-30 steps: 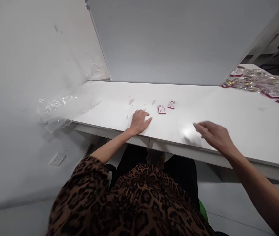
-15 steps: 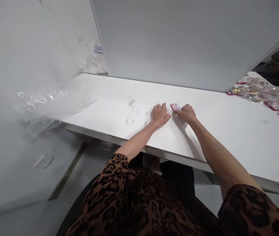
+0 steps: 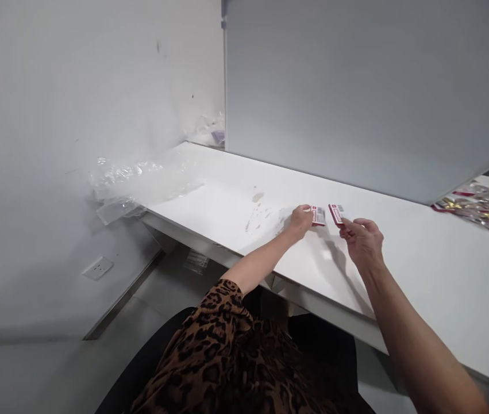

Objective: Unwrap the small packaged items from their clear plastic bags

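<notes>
Pinched in my left hand (image 3: 300, 222) is a small red-and-white printed card (image 3: 319, 215) with a barcode, held over the white table (image 3: 218, 190). My right hand (image 3: 364, 240) grips a second red-and-white card stack (image 3: 336, 214), tilted, just to the right of the first one. A narrow gap separates the two. The fingers of my left hand are partly hidden behind its card. Whether each piece is a single card or several together I cannot tell for certain.
Crumpled clear plastic bags (image 3: 127, 178) lie at the table's left end against the wall. A grey partition panel (image 3: 356, 98) stands along the back edge. At the far right is a pile of clear packets with red labels (image 3: 481, 207).
Both hands have lifted off the tabletop, and the printed faces of both cards now show more fully. The head view has turned to the left.
</notes>
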Action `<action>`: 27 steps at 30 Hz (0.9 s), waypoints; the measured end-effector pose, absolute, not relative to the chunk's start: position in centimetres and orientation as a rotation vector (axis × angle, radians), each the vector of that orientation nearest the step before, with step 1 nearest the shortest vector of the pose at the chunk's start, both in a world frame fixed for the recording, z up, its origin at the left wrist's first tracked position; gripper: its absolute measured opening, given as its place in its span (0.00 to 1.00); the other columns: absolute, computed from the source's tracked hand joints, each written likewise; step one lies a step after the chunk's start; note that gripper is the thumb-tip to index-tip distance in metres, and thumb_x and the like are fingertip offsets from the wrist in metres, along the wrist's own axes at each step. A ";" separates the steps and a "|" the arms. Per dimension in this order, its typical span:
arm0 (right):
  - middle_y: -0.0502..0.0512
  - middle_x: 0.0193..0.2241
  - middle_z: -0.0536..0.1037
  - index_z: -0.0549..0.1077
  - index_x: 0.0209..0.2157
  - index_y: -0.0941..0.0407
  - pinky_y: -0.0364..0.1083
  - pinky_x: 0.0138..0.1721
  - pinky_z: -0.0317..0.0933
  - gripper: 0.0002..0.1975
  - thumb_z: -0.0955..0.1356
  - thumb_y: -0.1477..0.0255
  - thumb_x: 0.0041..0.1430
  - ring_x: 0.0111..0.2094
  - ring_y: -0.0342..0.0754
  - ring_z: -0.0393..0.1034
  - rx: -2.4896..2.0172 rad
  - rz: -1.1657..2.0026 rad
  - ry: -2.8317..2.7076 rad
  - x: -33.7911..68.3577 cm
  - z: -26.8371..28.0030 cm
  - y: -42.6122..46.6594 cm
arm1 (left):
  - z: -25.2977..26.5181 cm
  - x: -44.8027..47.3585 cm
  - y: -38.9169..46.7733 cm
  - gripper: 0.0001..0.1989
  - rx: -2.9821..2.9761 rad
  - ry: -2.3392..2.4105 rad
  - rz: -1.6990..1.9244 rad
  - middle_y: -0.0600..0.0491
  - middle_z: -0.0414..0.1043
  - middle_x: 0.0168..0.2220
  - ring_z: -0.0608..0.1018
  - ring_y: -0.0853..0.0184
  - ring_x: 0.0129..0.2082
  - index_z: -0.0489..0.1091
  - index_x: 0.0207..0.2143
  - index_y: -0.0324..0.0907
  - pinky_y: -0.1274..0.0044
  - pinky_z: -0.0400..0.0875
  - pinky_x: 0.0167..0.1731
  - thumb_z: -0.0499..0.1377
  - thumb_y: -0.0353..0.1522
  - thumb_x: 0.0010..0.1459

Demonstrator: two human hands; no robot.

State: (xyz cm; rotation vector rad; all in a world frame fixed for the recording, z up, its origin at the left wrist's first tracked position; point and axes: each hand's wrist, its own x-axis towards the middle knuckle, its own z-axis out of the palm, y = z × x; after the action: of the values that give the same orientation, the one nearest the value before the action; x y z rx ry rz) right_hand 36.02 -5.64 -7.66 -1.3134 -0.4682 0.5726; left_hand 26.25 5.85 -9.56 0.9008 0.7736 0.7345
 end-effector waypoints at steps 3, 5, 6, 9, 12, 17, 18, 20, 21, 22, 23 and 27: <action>0.48 0.23 0.76 0.64 0.34 0.52 0.41 0.24 0.59 0.33 0.83 0.63 0.27 0.23 0.44 0.68 -1.301 0.610 -0.513 34.0 -8.3 -5.5 | -9.1 26.4 5.3 0.07 0.844 0.763 0.755 0.52 0.76 0.31 0.76 0.69 0.28 0.76 0.41 0.37 0.70 0.77 0.45 0.59 0.25 0.61; 0.47 0.21 0.74 0.65 0.36 0.52 0.42 0.23 0.58 0.36 0.83 0.57 0.28 0.21 0.44 0.66 -1.413 0.647 -0.583 33.0 -9.0 -5.2 | -8.8 26.4 4.8 0.07 0.800 0.748 0.767 0.54 0.72 0.27 0.73 0.70 0.26 0.74 0.34 0.38 0.70 0.77 0.43 0.57 0.28 0.64; 0.46 0.21 0.73 0.65 0.37 0.51 0.43 0.23 0.58 0.37 0.83 0.54 0.29 0.21 0.44 0.66 -1.466 0.661 -0.627 32.7 -9.4 -5.0 | -8.7 26.4 4.6 0.08 0.778 0.742 0.773 0.54 0.70 0.26 0.72 0.70 0.25 0.73 0.33 0.38 0.70 0.76 0.42 0.57 0.28 0.66; 0.47 0.24 0.74 0.65 0.39 0.52 0.45 0.26 0.61 0.39 0.81 0.46 0.33 0.23 0.46 0.67 -1.602 0.612 -0.732 32.5 -9.8 -4.7 | -8.5 26.2 4.3 0.04 0.728 0.732 0.794 0.56 0.70 0.28 0.72 0.71 0.27 0.74 0.39 0.38 0.71 0.75 0.43 0.59 0.26 0.64; 0.54 0.36 0.78 0.66 0.43 0.52 0.46 0.30 0.63 0.39 0.76 0.40 0.39 0.30 0.47 0.70 -1.722 0.454 -0.766 32.9 -9.4 -4.6 | -8.2 26.2 4.2 0.13 0.695 0.711 0.823 0.56 0.74 0.34 0.74 0.73 0.30 0.73 0.49 0.38 0.75 0.74 0.45 0.59 0.24 0.63; 0.52 0.33 0.76 0.70 0.38 0.52 0.46 0.30 0.63 0.34 0.72 0.36 0.47 0.32 0.47 0.68 -1.743 0.516 -0.857 32.6 -8.9 -5.2 | -7.9 26.0 3.4 0.15 0.831 0.572 0.741 0.52 0.78 0.41 0.79 0.70 0.38 0.73 0.54 0.40 0.76 0.75 0.47 0.62 0.33 0.67; 0.51 0.30 0.74 0.69 0.36 0.52 0.46 0.29 0.62 0.33 0.73 0.37 0.47 0.30 0.46 0.66 -1.700 0.565 -0.830 32.5 -8.8 -5.6 | -7.9 25.8 3.2 0.15 0.900 0.540 0.696 0.50 0.79 0.42 0.80 0.69 0.41 0.74 0.54 0.40 0.76 0.76 0.47 0.61 0.36 0.68; 0.48 0.27 0.72 0.68 0.35 0.52 0.45 0.29 0.62 0.32 0.75 0.39 0.47 0.28 0.44 0.64 -1.596 0.639 -0.752 32.6 -8.5 -6.6 | -7.7 25.4 2.9 0.17 1.061 0.494 0.617 0.47 0.80 0.47 0.81 0.65 0.47 0.74 0.54 0.40 0.74 0.77 0.49 0.57 0.41 0.71; 0.48 0.28 0.73 0.69 0.35 0.52 0.46 0.29 0.62 0.32 0.75 0.40 0.47 0.28 0.44 0.65 -1.558 0.654 -0.719 32.9 -8.4 -7.3 | -7.6 25.2 2.8 0.18 1.143 0.491 0.593 0.45 0.80 0.50 0.81 0.63 0.51 0.75 0.54 0.41 0.73 0.77 0.51 0.56 0.43 0.72; 0.49 0.29 0.74 0.69 0.36 0.53 0.46 0.30 0.63 0.31 0.75 0.40 0.48 0.28 0.44 0.65 -1.542 0.648 -0.691 33.4 -8.2 -8.1 | -7.6 25.1 2.8 0.19 1.219 0.499 0.585 0.44 0.79 0.55 0.79 0.61 0.56 0.74 0.55 0.41 0.72 0.76 0.54 0.55 0.43 0.72; 0.50 0.31 0.75 0.70 0.37 0.53 0.46 0.30 0.63 0.32 0.74 0.40 0.48 0.28 0.44 0.66 -1.545 0.624 -0.665 34.2 -8.0 -9.2 | -7.6 25.0 2.8 0.20 1.289 0.509 0.586 0.44 0.77 0.59 0.77 0.60 0.60 0.74 0.57 0.42 0.70 0.74 0.57 0.55 0.44 0.73; 0.50 0.27 0.73 0.71 0.33 0.53 0.46 0.27 0.58 0.31 0.76 0.40 0.43 0.25 0.45 0.62 -1.740 0.395 -0.595 40.1 -6.8 -14.2 | -8.2 25.4 3.0 0.22 1.593 0.538 0.647 0.41 0.71 0.65 0.73 0.59 0.65 0.72 0.60 0.41 0.66 0.69 0.64 0.56 0.42 0.71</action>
State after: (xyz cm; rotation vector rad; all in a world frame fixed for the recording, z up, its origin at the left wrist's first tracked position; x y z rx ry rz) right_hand 40.09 -14.18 -6.77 -1.7400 -0.5948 0.3952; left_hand 25.39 3.04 -8.18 1.5925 0.5383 0.6471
